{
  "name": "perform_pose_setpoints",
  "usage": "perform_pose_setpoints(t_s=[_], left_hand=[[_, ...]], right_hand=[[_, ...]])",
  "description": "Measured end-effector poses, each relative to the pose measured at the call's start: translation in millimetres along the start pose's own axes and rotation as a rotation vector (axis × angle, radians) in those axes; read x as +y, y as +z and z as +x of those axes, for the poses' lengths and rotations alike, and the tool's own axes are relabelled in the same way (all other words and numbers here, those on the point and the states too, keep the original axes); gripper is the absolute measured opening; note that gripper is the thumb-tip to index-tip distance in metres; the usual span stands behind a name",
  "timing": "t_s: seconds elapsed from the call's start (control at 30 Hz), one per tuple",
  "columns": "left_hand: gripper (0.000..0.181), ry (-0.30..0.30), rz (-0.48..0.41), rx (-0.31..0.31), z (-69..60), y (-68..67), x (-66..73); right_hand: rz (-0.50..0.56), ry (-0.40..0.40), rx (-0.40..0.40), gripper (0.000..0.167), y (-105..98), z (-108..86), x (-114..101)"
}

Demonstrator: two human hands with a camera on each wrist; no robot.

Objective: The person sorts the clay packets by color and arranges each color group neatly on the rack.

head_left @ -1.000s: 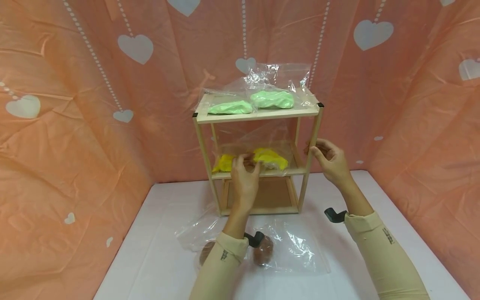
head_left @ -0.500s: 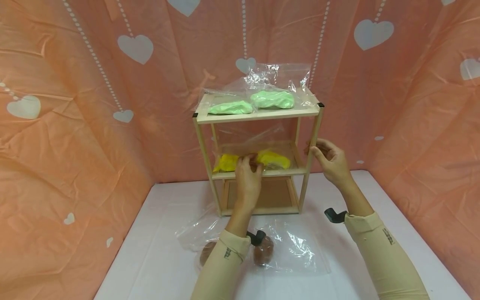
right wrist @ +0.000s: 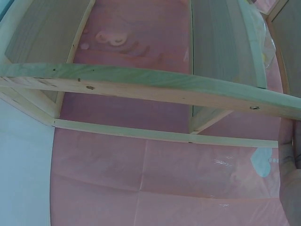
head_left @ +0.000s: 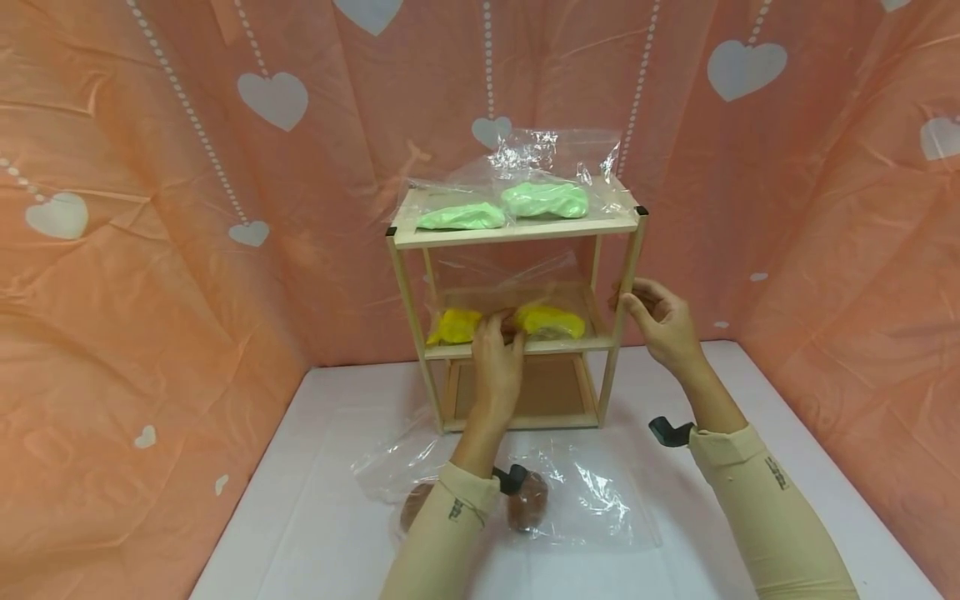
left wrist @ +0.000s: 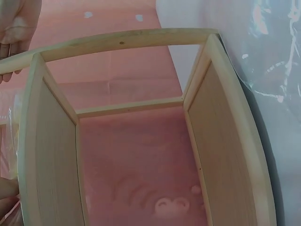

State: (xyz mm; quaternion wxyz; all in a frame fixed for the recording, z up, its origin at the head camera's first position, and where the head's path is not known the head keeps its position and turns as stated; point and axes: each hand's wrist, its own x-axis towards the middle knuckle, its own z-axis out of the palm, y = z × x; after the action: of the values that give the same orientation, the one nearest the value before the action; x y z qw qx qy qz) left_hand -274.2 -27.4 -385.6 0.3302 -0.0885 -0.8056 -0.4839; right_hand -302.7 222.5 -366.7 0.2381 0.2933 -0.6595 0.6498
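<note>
A small three-tier wooden rack [head_left: 517, 236] stands on the table. On its middle shelf, a clear plastic bag [head_left: 529, 271] surrounds two soft yellow lumps [head_left: 551, 322]. My left hand [head_left: 497, 367] reaches in from the front, its curled fingers pinching the bag between the lumps; the fingertips are partly hidden. My right hand [head_left: 663, 325] grips the rack's right front post, thumb in front and fingers behind. In the left wrist view, the right hand [left wrist: 19, 26] shows on the post at the top left. Only part of the right hand [right wrist: 291, 174] enters the right wrist view.
Clear bags with pale green lumps [head_left: 543, 200] lie on the top shelf. In front of the rack, another clear bag [head_left: 600, 500] with brown round lumps [head_left: 527, 500] rests on the white table [head_left: 300, 500], partly under my left forearm. Pink cloth [head_left: 360, 292] hangs behind and at both sides.
My left hand has shifted slightly right, and the yellow lumps with it. The right lump now sits a little lower and closer to the right post. The right hand has stayed put.
</note>
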Motion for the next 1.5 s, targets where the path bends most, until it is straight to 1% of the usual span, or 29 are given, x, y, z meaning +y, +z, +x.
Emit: perform_pose_setpoints(t_s=[0.07, 0.17, 0.27, 0.4, 0.5, 0.6, 0.73, 0.8, 0.83, 0.9, 1.03, 1.1, 1.23, 1.3, 1.4, 1.5], left_hand=[[0.028, 0.003, -0.014, -0.008, -1.0, -1.9, 0.5], [0.026, 0.025, -0.036, -0.022, -3.0, -5.6, 0.9], [0.022, 0.058, -0.065, -0.041, -5.3, -10.7, 1.3], [0.018, 0.114, -0.076, -0.067, -8.0, -17.8, -0.8], [0.018, 0.169, -0.058, -0.108, -10.1, -24.1, -3.6], [0.021, 0.239, -0.045, -0.165, -12.7, -32.1, -6.2], [0.026, 0.322, 0.032, -0.215, -17.5, -44.5, -12.0], [0.026, 0.340, 0.061, -0.252, -20.0, -50.6, -16.6], [0.025, 0.340, 0.058, -0.283, -21.3, -53.2, -19.6], [0.022, 0.321, 0.024, -0.368, -23.6, -57.8, -26.3], [0.016, 0.249, -0.012, -0.539, -29.1, -64.9, -40.9], [0.016, 0.222, 0.000, -0.610, -32.3, -67.4, -48.0], [0.018, 0.196, 0.032, -0.741, -39.3, -70.3, -59.9], [0.019, 0.193, 0.046, -0.814, -42.9, -71.1, -65.0], [0.020, 0.206, 0.062, -0.935, -47.2, -71.1, -72.6], [0.024, 0.222, 0.120, -1.040, -50.4, -70.9, -76.7]], right_hand=[[-0.005, 0.002, 0.001, 0.021, 0, 0.0, 0], [-0.003, 0.001, 0.001, 0.022, 0, 0.3, 0], [0.000, -0.003, 0.004, 0.021, 0, 0.8, 0], [-0.006, -0.008, 0.008, 0.021, 0, 1.3, 0], [0.004, -0.007, 0.006, 0.022, 0, 1.6, 0], [0.012, -0.004, 0.005, 0.022, 0, 1.8, -1], [0.012, -0.003, 0.004, 0.021, 0, 2.2, -3], [0.012, -0.002, 0.002, 0.021, 0, 2.3, -3], [0.013, -0.003, 0.001, 0.022, 0, 2.4, -3], [0.015, -0.002, 0.000, 0.022, 0, 2.3, -3], [0.024, 0.000, 0.003, 0.021, 0, 1.8, -2], [0.027, 0.002, 0.004, 0.021, 0, 1.4, -1], [0.028, -0.001, 0.003, 0.022, 0, 1.0, 0], [0.026, -0.003, 0.001, 0.022, 1, 0.8, 0], [0.025, -0.004, 0.002, 0.022, 1, 0.5, 0], [0.023, -0.005, 0.006, 0.021, 1, 0.5, 0]])
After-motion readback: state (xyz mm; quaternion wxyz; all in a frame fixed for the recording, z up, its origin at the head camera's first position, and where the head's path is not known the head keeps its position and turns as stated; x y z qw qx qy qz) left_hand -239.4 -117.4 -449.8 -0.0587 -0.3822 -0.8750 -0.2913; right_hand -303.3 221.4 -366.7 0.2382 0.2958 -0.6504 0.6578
